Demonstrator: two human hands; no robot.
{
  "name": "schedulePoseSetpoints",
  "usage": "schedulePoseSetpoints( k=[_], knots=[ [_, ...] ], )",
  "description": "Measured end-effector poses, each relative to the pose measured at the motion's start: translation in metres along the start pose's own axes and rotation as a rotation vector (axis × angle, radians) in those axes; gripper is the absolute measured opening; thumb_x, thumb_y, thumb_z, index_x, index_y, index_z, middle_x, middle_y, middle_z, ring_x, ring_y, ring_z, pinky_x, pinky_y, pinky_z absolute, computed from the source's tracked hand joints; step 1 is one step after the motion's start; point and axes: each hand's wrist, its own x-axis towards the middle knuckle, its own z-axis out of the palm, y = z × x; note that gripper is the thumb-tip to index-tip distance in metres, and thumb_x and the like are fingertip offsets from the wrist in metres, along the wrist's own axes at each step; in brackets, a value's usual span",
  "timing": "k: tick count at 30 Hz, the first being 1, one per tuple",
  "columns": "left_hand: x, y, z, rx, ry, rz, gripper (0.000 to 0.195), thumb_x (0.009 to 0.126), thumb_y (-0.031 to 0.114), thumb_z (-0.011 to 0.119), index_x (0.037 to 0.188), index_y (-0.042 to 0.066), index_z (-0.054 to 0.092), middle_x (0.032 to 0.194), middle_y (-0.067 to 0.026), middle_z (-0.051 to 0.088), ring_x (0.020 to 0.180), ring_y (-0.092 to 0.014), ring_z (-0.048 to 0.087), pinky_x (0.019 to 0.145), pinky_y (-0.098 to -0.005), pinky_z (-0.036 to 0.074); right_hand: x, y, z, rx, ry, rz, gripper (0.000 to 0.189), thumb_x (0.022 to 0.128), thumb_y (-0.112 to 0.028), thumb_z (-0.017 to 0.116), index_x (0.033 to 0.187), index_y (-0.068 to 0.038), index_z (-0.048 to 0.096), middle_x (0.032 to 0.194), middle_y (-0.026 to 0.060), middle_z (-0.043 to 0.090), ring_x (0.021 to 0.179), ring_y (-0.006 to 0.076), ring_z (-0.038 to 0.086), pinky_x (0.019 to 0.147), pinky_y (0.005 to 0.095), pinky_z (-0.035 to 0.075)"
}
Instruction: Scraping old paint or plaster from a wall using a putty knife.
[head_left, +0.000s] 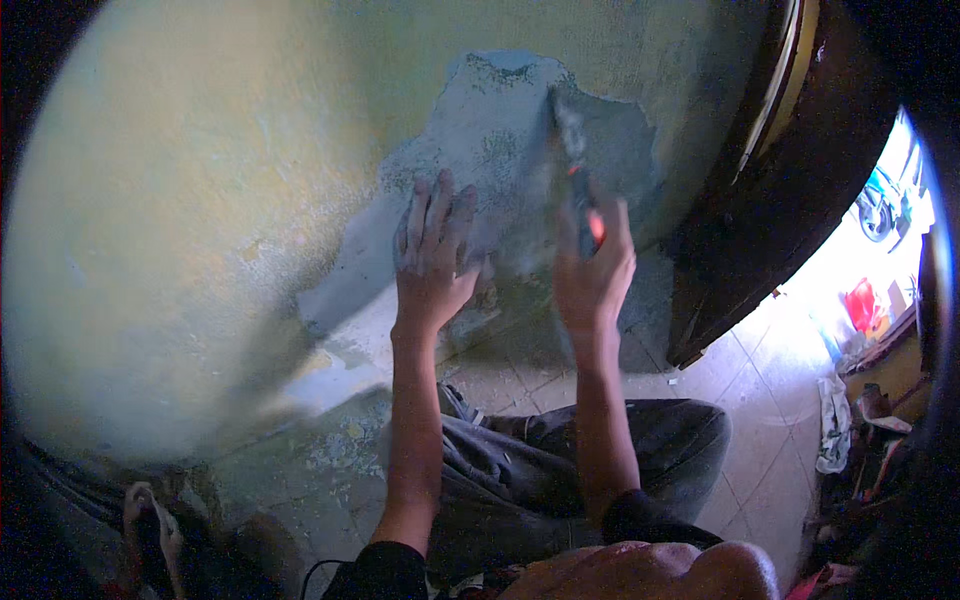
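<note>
My left hand (437, 251) rests with fingers spread on the painted wall (225, 135), over the lower part of a bare grey-white patch (495, 112) where the paint is gone. To its right, my right hand (600, 255) grips a scraper (579, 187) with a black and red handle. Its blade is blurred and points up the wall, near the patch's upper right part. The patch has ragged edges and dark speckles. Whether the blade's tip touches the wall, I cannot tell.
My bent leg in dark trousers (525, 450) lies below my arms. Pale flakes (352, 442) litter the tiled floor (765, 420). A dark wooden door frame (720, 255) borders the wall on the right. Beyond it, a bright opening shows a wheel (875, 214) and a red object (864, 304).
</note>
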Motion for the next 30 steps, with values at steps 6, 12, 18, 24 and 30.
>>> schedulePoseSetpoints(
  k=[6, 12, 18, 24, 30],
  knots=[
    [-0.003, -0.003, -0.002, -0.033, 0.008, -0.017, 0.083, 0.074, 0.019, 0.078, 0.148, 0.023, 0.041, 0.162, -0.0050, 0.023, 0.148, -0.032, 0.022, 0.114, -0.0496, 0.028, -0.004, -0.006, 0.000, 0.029, -0.009, -0.018, 0.030, 0.090, -0.010, 0.064, 0.116, 0.002, 0.060, 0.100, 0.0203, 0.069, 0.094, 0.0259, 0.067, 0.082, 0.0351, 0.049],
    [0.001, -0.001, -0.002, -0.061, 0.009, 0.006, 0.084, 0.073, 0.019, 0.079, 0.148, 0.023, 0.042, 0.162, -0.0053, 0.024, 0.148, -0.032, 0.022, 0.114, -0.0493, 0.028, 0.010, -0.013, 0.005, 0.059, 0.091, -0.091, 0.027, 0.091, -0.011, 0.061, 0.117, -0.001, 0.059, 0.096, 0.0222, 0.068, 0.097, 0.0323, 0.069, 0.085, 0.0381, 0.049],
    [-0.003, -0.003, -0.002, -0.115, 0.003, 0.003, 0.080, 0.074, 0.018, 0.077, 0.147, 0.023, 0.044, 0.161, -0.0057, 0.025, 0.148, -0.031, 0.022, 0.114, -0.0498, 0.027, 0.024, -0.006, -0.002, -0.043, 0.075, -0.133, 0.036, 0.089, -0.021, 0.064, 0.122, -0.011, 0.053, 0.099, 0.0229, 0.069, 0.091, 0.0450, 0.067, 0.075, 0.0494, 0.052],
    [-0.004, -0.003, -0.009, -0.100, -0.016, -0.030, 0.068, 0.078, 0.020, 0.075, 0.142, 0.022, 0.050, 0.161, -0.0044, 0.027, 0.148, -0.032, 0.021, 0.115, -0.0505, 0.025, -0.011, -0.019, 0.004, -0.092, -0.109, 0.052, 0.029, 0.095, -0.016, 0.057, 0.120, -0.002, 0.059, 0.107, 0.0256, 0.066, 0.102, 0.0373, 0.066, 0.084, 0.0398, 0.050],
    [0.002, -0.002, -0.007, -0.172, -0.008, -0.030, 0.059, 0.080, 0.021, 0.074, 0.136, 0.020, 0.054, 0.160, -0.0038, 0.027, 0.148, -0.031, 0.022, 0.115, -0.0515, 0.024, 0.005, -0.023, 0.004, 0.046, 0.066, -0.038, 0.032, 0.095, -0.019, 0.059, 0.123, -0.003, 0.059, 0.102, 0.0248, 0.068, 0.099, 0.0394, 0.067, 0.084, 0.0429, 0.050]
  ],
)
